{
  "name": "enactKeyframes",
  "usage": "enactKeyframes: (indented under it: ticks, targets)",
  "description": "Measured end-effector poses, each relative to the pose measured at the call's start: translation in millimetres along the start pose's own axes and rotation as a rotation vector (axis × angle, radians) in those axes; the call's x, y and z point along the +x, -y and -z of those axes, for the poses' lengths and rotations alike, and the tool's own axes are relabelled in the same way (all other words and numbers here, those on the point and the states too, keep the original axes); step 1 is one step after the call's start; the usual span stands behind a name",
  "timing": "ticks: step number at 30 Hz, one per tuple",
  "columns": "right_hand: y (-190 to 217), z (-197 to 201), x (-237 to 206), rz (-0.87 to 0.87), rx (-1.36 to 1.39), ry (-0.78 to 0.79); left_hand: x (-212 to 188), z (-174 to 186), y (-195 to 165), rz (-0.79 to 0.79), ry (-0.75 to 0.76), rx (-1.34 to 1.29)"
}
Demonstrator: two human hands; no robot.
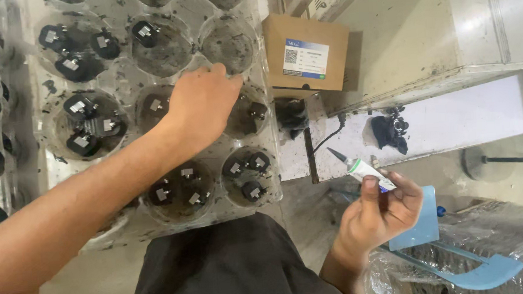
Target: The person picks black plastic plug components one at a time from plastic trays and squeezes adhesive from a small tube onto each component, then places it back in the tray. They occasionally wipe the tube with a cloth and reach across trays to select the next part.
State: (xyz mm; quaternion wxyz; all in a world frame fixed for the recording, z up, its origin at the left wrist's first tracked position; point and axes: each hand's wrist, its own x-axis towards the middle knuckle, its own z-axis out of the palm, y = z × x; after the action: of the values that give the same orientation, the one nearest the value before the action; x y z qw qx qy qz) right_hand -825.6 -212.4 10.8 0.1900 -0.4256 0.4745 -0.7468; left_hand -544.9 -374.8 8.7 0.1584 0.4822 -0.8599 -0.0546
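Note:
My left hand (204,105) reaches over a clear plastic tray (123,76) of round cups that hold small black parts with metal tabs (80,108). Its fingers curl down into a cup in the middle of the tray, and what they touch is hidden. My right hand (379,209) is held lower right, closed around a small white tube with a dark pointed nozzle (356,167) aimed up and left.
A brown cardboard box with a white label (305,52) stands right of the tray. A black clump (390,129) lies on the white bench surface (478,117). A light blue plastic piece (448,256) on crinkled plastic wrap sits at the lower right. My dark-clothed lap (231,266) fills the bottom centre.

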Motion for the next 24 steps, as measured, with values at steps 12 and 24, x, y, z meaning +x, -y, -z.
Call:
enactKeyframes:
  ticks: [12, 24]
  targets:
    - [-62, 64, 70, -0.476, 0.446, 0.129, 45, -32, -81, 0.189, 0.21, -0.407]
    - [-44, 31, 45, -0.437, 0.553, 0.287, -57, 23, -124, 0.55, -0.325, -1.466]
